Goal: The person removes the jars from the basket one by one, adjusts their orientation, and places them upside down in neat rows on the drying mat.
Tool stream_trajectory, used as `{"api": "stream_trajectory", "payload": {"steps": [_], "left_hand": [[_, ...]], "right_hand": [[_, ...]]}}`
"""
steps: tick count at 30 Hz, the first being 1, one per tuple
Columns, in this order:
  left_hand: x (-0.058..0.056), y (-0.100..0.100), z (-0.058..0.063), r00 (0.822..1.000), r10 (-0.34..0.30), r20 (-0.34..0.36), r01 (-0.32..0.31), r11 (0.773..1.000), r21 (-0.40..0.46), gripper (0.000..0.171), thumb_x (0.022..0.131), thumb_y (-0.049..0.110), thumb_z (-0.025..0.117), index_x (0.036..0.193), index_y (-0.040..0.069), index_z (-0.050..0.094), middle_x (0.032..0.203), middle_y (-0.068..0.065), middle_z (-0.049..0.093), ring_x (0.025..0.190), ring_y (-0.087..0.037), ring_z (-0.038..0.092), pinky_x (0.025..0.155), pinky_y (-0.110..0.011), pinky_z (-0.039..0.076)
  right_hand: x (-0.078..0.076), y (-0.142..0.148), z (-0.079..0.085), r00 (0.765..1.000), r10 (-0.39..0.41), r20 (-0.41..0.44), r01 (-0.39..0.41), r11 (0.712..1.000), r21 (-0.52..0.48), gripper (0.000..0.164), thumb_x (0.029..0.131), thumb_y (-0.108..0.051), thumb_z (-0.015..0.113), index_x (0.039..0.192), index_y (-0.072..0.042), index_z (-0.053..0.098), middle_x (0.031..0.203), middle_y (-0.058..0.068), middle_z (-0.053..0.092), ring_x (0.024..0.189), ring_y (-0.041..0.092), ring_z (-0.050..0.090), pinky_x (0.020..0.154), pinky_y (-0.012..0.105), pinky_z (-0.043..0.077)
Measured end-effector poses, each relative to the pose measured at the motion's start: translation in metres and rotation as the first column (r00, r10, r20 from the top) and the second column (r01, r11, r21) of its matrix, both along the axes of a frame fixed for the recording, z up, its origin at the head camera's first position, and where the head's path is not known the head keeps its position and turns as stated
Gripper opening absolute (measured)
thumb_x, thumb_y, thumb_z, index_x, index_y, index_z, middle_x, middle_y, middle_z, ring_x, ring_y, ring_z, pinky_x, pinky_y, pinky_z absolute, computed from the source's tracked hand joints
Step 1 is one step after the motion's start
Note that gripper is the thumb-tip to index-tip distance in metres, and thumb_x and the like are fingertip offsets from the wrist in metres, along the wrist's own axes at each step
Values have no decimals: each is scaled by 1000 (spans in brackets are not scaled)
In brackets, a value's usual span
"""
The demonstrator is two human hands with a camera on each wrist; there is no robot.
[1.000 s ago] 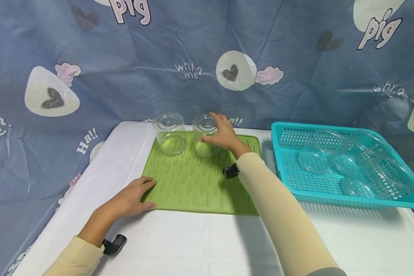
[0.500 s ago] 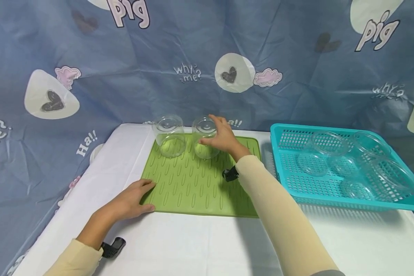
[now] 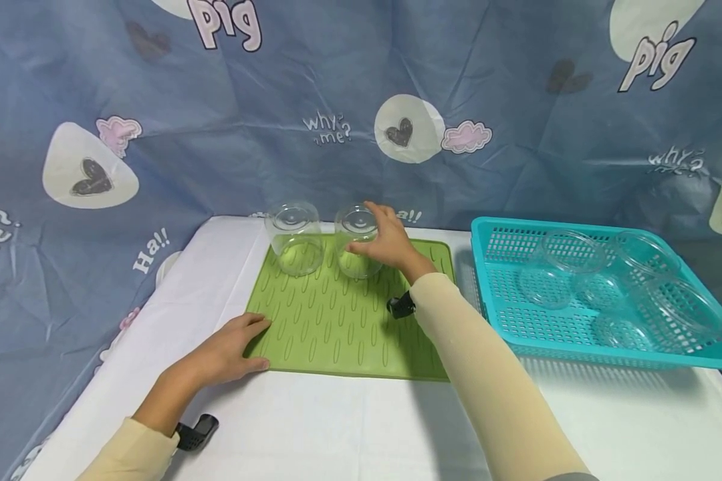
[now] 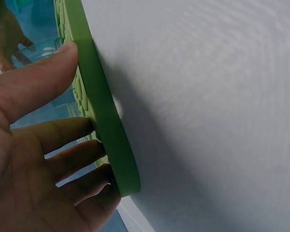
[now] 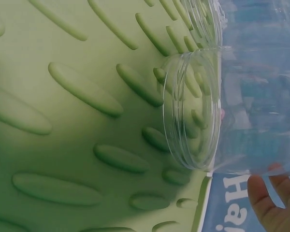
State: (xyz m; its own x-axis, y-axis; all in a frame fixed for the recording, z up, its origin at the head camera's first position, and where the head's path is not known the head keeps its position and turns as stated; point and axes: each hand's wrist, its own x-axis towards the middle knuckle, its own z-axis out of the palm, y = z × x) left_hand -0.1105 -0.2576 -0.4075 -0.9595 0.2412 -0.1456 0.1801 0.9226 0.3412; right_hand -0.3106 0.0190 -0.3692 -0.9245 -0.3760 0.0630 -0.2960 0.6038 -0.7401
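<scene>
From where I stand, the work looks partway along: near the middle of the frame, two clear cups stand base up and side by side on the far part of the green ridged drying mat (image 3: pixel 337 327), while three more sit in the turquoise basket at the right. The right hand (image 3: pixel 391 238) reaches in and curves its thumb and fingers round the inner cup (image 3: pixel 350 262), the one nearer the centre; it grasps it, though I cannot tell how firmly. That cup appears to rest rim down on the ridges, just beside the outer cup (image 3: pixel 297 242) to its left, which no hand touches. At lower left, the left hand (image 3: pixel 231 349) lies over the mat's near corner with its fingers relaxed and spread, gripping no cup; in the left wrist view its fingertips meet the mat's edge. The turquoise basket (image 3: pixel 577 349) sits on the white tablecloth (image 3: pixel 337 434) with its three cups mouth up: the left cup (image 3: pixel 544 277), the far cup (image 3: pixel 646 257) and the near cup (image 3: pixel 686 308). So I'd judge two cups set out, the inner one awaiting release, and the basket's three left, with bare green across the mat's nearer part.
</scene>
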Motion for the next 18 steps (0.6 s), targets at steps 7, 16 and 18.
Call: {"api": "stream_trajectory", "payload": {"steps": [7,16,18], "left_hand": [[0,2,2,1000,10,5,-10,1000,-5,74,84,27,78,142,-8,47,146,-28,45,135,-48,44,110,-60,41],[0,3,2,1000,9,15,-9,1000,-12,76,83,28,79,141,-8,48,146,-28,45,134,-48,44,109,-60,42],[0,2,2,1000,8,16,-8,1000,-13,76,83,29,79,142,-7,48,146,-28,45,134,-48,44,109,-60,42]], "right_hand": [[-1,1,0,1000,-7,-3,7,1000,-5,100,80,-39,81,159,-28,22,163,11,21,150,38,24,116,62,36],[-2,1,-3,1000,-6,2,6,1000,-6,100,80,-40,81,159,-30,21,164,10,20,151,37,23,117,61,35],[-2,1,-3,1000,-6,-3,6,1000,-2,100,80,-41,81,159,-29,21,164,10,21,151,37,23,117,61,35]]}}
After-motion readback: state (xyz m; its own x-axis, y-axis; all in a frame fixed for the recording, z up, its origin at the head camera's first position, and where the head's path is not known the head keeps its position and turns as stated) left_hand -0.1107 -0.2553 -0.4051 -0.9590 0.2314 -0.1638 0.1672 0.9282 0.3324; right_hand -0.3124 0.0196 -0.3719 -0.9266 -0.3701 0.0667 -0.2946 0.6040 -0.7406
